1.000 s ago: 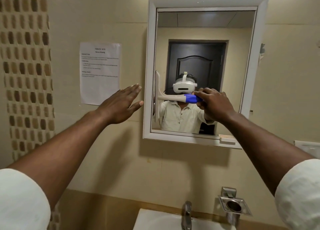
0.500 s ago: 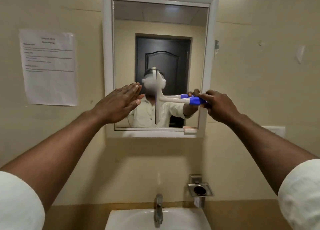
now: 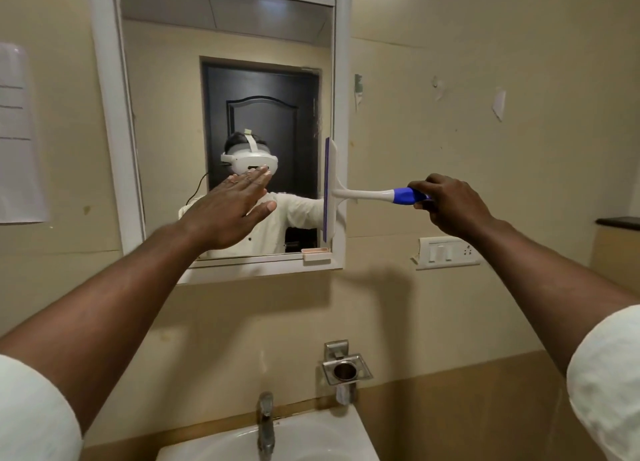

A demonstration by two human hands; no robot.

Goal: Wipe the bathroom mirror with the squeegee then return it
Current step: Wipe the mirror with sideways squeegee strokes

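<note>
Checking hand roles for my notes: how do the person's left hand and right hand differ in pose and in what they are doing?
The left hand is open and flat, fingers straight, holding nothing; the right hand is closed around the blue grip of the white-and-blue squeegee. The left hand shows in front of the glass of the white-framed wall mirror; the right hand is off to its right, before the beige wall. Both arms are bare and raised to similar height.

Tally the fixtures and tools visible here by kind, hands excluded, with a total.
Mirror: 1
Squeegee: 1
Tap: 1
Sink: 1
Metal holder: 1
Switch plate: 1
Paper notice: 1
Total: 7
</note>
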